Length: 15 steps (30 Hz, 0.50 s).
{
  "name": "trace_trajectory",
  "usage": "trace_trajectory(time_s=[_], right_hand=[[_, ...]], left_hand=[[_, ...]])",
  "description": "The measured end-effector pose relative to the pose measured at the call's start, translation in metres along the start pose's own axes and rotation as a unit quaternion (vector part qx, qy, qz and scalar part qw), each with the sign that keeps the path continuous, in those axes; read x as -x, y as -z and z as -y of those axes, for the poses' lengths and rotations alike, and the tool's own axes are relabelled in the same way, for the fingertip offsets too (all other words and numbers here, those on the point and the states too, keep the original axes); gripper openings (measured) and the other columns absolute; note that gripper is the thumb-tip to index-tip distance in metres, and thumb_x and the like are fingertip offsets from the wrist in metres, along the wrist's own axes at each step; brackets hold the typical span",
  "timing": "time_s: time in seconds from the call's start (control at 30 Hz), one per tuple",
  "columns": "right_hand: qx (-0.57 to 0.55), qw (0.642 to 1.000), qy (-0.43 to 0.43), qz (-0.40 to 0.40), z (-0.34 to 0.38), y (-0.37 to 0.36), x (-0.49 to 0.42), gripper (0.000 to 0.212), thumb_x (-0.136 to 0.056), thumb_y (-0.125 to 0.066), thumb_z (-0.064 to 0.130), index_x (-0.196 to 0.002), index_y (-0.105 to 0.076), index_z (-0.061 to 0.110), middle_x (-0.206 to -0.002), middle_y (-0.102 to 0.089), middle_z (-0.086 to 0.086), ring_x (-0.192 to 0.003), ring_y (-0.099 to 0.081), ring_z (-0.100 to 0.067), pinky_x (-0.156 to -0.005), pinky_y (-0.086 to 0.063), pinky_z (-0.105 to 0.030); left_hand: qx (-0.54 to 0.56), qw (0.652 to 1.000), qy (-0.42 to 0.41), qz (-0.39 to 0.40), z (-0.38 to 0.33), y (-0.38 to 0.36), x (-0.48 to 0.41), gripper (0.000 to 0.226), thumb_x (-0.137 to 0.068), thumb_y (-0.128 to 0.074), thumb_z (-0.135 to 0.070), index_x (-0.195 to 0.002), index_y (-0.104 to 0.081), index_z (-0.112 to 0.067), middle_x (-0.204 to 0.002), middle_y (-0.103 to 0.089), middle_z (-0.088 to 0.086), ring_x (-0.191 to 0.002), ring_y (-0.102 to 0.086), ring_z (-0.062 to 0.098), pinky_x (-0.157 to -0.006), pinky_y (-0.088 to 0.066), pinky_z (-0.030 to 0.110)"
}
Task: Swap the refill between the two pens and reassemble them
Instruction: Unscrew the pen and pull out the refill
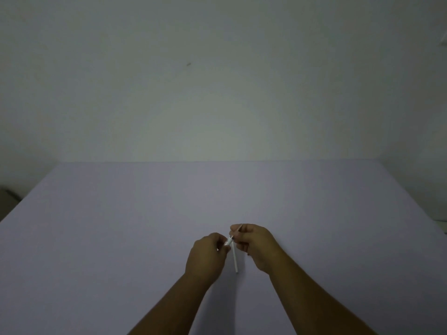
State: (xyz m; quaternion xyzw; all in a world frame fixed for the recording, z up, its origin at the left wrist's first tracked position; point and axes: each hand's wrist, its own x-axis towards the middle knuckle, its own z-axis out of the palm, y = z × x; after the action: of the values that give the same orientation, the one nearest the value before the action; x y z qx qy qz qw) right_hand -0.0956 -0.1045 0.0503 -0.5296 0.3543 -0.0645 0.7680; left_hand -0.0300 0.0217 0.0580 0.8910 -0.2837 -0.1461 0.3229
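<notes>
My left hand (208, 257) and my right hand (256, 245) meet above the lavender table (121, 238), near its front middle. The left fingers pinch a short white pen piece (228, 242) with a dark metal end. A thin refill tip (239, 228) pokes up from the closed fingers of my right hand. Between the hands a long white pen barrel (234, 258) runs down toward me; whether it lies on the table or is held is unclear. The second pen is hidden or out of sight.
A plain pale wall (217, 81) rises behind the table's far edge. The light is dim. A dark object (9, 197) sits past the table's left edge.
</notes>
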Motion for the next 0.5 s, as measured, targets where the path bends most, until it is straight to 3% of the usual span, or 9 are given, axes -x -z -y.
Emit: trace_trajectory(time_s=[0.07,0.13,0.27,0.33,0.43,0.5], right_hand=[[0.010,1.000,-0.006,-0.007,0.0020,0.0000,0.0022,0.006,-0.083,-0.067,0.014,-0.085,-0.069,0.008,-0.077,-0.061,-0.006,-0.066,-0.054,-0.014,-0.060,-0.047,-0.021],[0.028,0.999,-0.005,-0.026,0.0004,0.0015,0.0016,0.018,-0.082,-0.069,0.020,-0.086,-0.070,0.002,-0.071,-0.056,-0.006,-0.060,-0.049,-0.013,-0.057,-0.046,-0.022],[-0.009,1.000,0.001,-0.008,0.0017,0.0024,0.0011,0.009,-0.085,-0.060,0.002,-0.084,-0.069,0.005,-0.080,-0.062,-0.011,-0.064,-0.053,-0.015,-0.064,-0.048,-0.024],[-0.004,1.000,-0.005,-0.010,0.0022,0.0020,0.0023,0.007,-0.085,-0.063,0.008,-0.084,-0.069,0.005,-0.079,-0.059,-0.011,-0.064,-0.051,-0.016,-0.063,-0.047,-0.024],[0.039,0.999,-0.008,-0.035,0.0001,0.0036,0.0035,0.029,-0.082,-0.069,0.020,-0.091,-0.069,-0.007,-0.069,-0.051,-0.009,-0.057,-0.045,-0.014,-0.054,-0.045,-0.022],[0.033,0.999,0.000,-0.026,0.0013,0.0035,0.0048,0.015,-0.083,-0.066,0.010,-0.087,-0.070,-0.004,-0.069,-0.052,-0.011,-0.057,-0.046,-0.016,-0.056,-0.045,-0.023]], left_hand=[[0.001,1.000,0.002,-0.001,-0.0017,0.0013,0.0005,0.015,-0.088,-0.060,-0.026,-0.098,-0.066,-0.016,-0.091,-0.070,-0.001,-0.069,-0.055,0.007,-0.053,-0.034,0.009],[-0.002,1.000,0.000,0.003,-0.0038,0.0020,0.0011,0.016,-0.088,-0.060,-0.026,-0.100,-0.066,-0.016,-0.092,-0.070,0.000,-0.070,-0.055,0.008,-0.056,-0.037,0.014],[-0.010,1.000,0.006,0.004,-0.0053,0.0021,0.0024,0.016,-0.088,-0.060,-0.027,-0.100,-0.066,-0.017,-0.094,-0.070,0.000,-0.073,-0.056,0.009,-0.055,-0.037,0.014],[-0.011,1.000,0.007,0.001,-0.0061,0.0021,0.0033,0.017,-0.088,-0.060,-0.026,-0.100,-0.066,-0.016,-0.095,-0.070,0.000,-0.073,-0.056,0.009,-0.054,-0.036,0.013],[-0.009,1.000,0.003,0.004,-0.0084,0.0018,0.0047,0.017,-0.089,-0.060,-0.025,-0.101,-0.066,-0.015,-0.095,-0.071,0.001,-0.073,-0.056,0.009,-0.060,-0.039,0.016],[-0.008,1.000,0.005,0.004,-0.0093,0.0019,0.0054,0.016,-0.089,-0.060,-0.025,-0.099,-0.066,-0.015,-0.093,-0.070,0.001,-0.072,-0.057,0.010,-0.061,-0.040,0.018]])
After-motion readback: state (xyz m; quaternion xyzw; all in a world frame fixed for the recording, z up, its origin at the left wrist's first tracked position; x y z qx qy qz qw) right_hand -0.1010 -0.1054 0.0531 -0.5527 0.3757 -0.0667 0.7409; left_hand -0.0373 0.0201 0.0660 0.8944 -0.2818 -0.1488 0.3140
